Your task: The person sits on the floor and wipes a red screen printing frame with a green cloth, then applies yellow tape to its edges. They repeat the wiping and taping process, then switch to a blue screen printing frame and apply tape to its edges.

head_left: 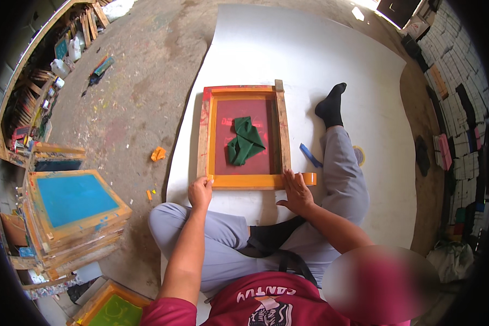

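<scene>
A wooden screen-printing frame (281, 127) with a dark red mesh lies on a large white sheet (309, 54) on the floor in front of me. A crumpled green cloth (245, 141) rests on the mesh. Orange tape (255, 181) runs along the frame's near edge. My left hand (200, 192) pinches the tape at the frame's near left corner. My right hand (297, 193) lies flat on the tape near the right corner, fingers spread. I sit on the sheet with grey trousers and black socks.
A blue strip (310, 155) and a tape roll (359, 155) lie by my right leg. A stack of wooden screens (73, 214) with blue mesh stands at left. An orange scrap (158, 154) lies on the concrete floor. Shelves of clutter line the left wall, stacked goods the right.
</scene>
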{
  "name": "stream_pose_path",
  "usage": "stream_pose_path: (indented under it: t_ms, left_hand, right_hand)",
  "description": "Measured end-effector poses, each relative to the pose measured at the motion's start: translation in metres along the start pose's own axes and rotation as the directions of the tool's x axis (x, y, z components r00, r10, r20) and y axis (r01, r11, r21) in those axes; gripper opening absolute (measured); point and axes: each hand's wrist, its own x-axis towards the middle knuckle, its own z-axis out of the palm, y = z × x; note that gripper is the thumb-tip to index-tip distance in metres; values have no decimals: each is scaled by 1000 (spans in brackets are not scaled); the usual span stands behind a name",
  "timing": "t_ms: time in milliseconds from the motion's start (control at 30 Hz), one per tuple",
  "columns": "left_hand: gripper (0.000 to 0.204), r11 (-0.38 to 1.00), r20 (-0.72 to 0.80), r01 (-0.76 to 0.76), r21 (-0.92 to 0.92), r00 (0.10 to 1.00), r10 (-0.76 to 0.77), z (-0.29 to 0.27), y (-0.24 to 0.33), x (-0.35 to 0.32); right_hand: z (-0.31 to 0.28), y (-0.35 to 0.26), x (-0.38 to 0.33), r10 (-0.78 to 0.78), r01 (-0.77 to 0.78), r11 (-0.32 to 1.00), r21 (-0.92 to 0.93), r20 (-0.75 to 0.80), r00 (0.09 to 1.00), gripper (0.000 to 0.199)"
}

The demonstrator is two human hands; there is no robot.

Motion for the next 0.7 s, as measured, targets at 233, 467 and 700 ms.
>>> stream_pose_path:
  t_ms: [233,467,700]
  left_hand:
    - [23,999,6,41,-10,999,-41,-5,-5,-3]
    - [22,996,12,79,-32,997,-79,-5,-4,-2]
    - [23,991,28,102,-84,995,-100,-5,-1,0]
  right_hand:
    - [-17,60,52,392,-346,818,460,-5,920,52]
    - [35,124,80,590,-675,672,304,332,736,47]
    - [46,127,80,642,-685,612,396,258,722,32]
